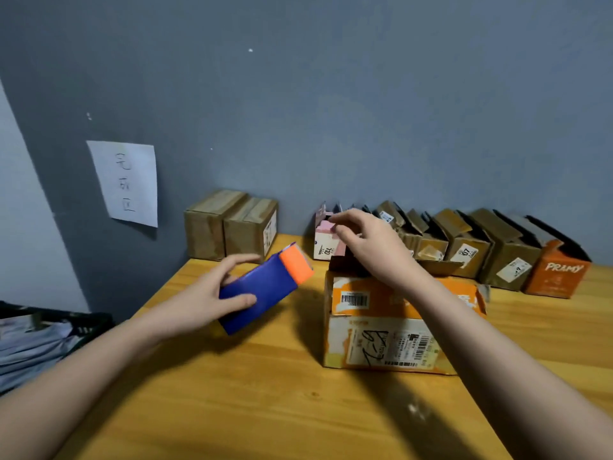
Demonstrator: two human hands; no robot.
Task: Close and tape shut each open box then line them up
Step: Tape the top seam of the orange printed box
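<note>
My left hand [215, 293] grips a blue box with an orange end [265, 287], held tilted just above the wooden table [252, 393]. My right hand [371, 247] hovers with loosely curled fingers over an open orange-and-white box [381, 330] and reaches toward an open pink box [323, 240] at the wall; whether it touches the pink flap is unclear. Two taped brown boxes [232, 224] stand side by side at the back left. A row of several open brown boxes [464, 247] runs along the wall to an open orange box [557, 273].
A white sheet with handwriting [126, 182] is stuck on the grey wall at left. Left of the table, a dark rack with folded cloth [39, 340] sits lower down. The table's front edge lies near me.
</note>
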